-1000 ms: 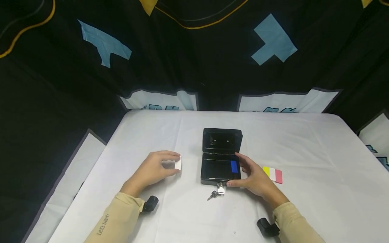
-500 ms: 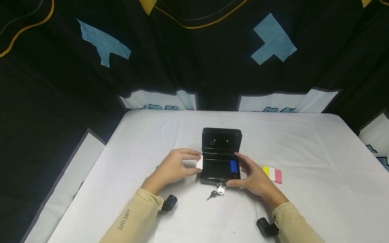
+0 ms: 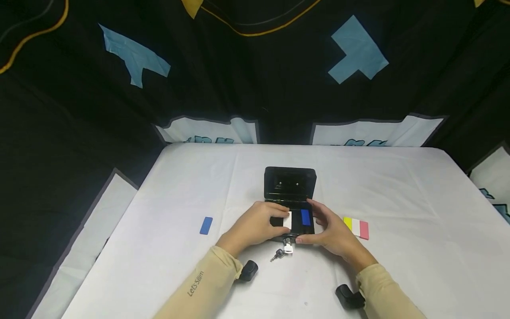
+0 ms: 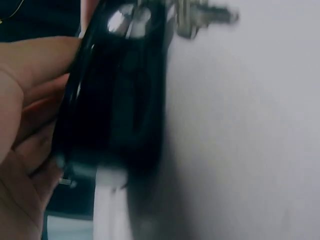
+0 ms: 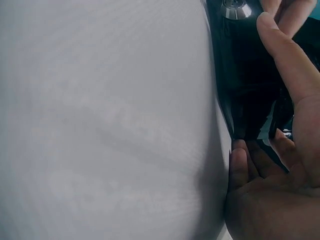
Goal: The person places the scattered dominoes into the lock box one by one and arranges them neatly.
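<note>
Head: lower ctr, L hand [image 3: 255, 223] pinches wht block [image 3: 287, 220] by its ends, in/just over open blk box [image 3: 296, 218]; R hand [image 3: 328, 226] grips box's side. Block prob. light, stiff; ends = best hold. L wrist: block unclear. R wrist: box upper R, glossy, prob. slick.

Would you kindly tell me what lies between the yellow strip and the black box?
The right hand, gripping the black box, as the head view shows.

Left arm [image 3: 201, 283] and right arm [image 3: 384, 290] extend from the bottom edge; left hand [image 3: 255, 225] pinches at lower center, right hand [image 3: 336, 232] grips just rightward.
</note>
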`<state>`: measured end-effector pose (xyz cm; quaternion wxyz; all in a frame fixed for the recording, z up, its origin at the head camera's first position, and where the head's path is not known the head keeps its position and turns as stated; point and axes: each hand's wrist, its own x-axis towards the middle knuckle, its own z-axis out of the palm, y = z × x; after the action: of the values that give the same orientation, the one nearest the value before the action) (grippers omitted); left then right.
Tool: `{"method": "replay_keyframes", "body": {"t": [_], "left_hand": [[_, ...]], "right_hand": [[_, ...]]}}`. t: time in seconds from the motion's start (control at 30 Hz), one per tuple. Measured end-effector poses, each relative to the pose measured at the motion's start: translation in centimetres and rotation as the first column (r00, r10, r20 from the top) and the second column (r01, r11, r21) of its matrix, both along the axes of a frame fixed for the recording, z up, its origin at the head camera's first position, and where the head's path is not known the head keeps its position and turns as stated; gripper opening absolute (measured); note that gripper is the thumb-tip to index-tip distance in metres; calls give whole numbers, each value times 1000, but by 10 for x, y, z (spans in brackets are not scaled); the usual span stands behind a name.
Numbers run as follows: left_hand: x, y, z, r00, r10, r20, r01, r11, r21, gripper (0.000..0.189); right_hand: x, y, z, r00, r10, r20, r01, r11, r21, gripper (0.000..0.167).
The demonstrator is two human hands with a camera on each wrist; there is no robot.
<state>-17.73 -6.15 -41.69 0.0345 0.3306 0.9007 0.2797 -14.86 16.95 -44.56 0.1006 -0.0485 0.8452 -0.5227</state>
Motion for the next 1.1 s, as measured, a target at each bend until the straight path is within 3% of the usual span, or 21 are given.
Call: {"method": "replay_keyframes", "body": {"t": [0.23, 0.53, 0.8, 1.1], "left_hand": [[-4, 21, -6, 1000, 28, -12, -29, 998, -53, 33], [-4, 33, -7, 995, 90, -45, -96, 987, -132, 33], [-9, 36, -13, 987, 120, -106, -133, 984, -121, 35], [-2, 41, -15, 980, 150, -132, -165, 980, -112, 35]], "right_hand": [[-1, 0, 0, 1000, 11, -13, -11, 1000, 18, 112], [0, 2, -1, 1000, 17, -12, -17, 1000, -10, 111], [-9, 1, 5, 1000, 19, 0, -19, 1000, 21, 111], [-11, 5, 8, 999, 50, -9, -49, 998, 36, 105]]}}
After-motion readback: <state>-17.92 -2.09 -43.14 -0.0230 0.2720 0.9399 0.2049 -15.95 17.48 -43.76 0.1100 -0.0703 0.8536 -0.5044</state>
